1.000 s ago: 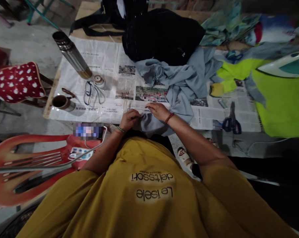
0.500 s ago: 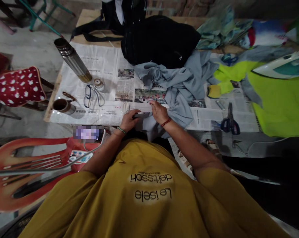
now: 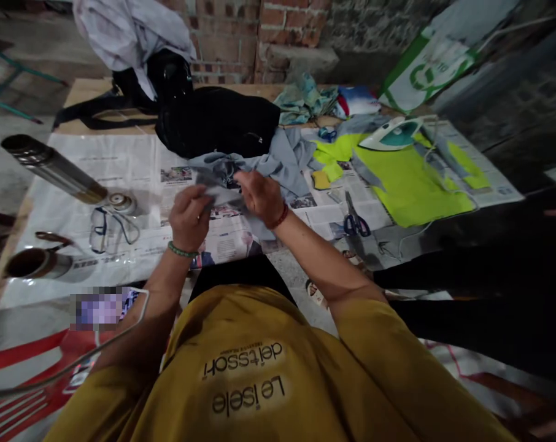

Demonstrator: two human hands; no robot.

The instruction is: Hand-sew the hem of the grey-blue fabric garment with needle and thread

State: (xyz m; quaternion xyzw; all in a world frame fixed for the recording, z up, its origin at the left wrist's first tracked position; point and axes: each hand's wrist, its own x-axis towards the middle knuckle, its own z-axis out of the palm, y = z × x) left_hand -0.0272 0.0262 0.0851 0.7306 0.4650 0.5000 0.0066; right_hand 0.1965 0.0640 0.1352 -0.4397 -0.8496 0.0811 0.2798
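Observation:
My left hand (image 3: 189,216) is raised over the newspaper with its fingers closed on the edge of a grey cloth (image 3: 289,169). Opposite it, my right hand (image 3: 262,197) is also closed, pinching the same cloth near its gathered part. A blurred piece of the fabric stretches between the two hands. The rest of the cloth lies crumpled on the table, against a black bag (image 3: 223,123). To the right of my right hand are a pair of scissors (image 3: 354,221) and a yellow piece (image 3: 321,179).
A steel thermos (image 3: 57,172), glasses (image 3: 100,230) and a mug (image 3: 34,263) stand or lie at the left. An iron (image 3: 393,135) rests on neon-yellow fabric (image 3: 411,190) at the right. A phone (image 3: 100,309) lies by a red chair (image 3: 38,362). Someone's dark-clothed legs (image 3: 480,294) are at right.
Both hands have lifted from the table's front edge, pulling the grey cloth up between them, and are farther apart. The view has tilted up, showing the brick wall and more of the right side.

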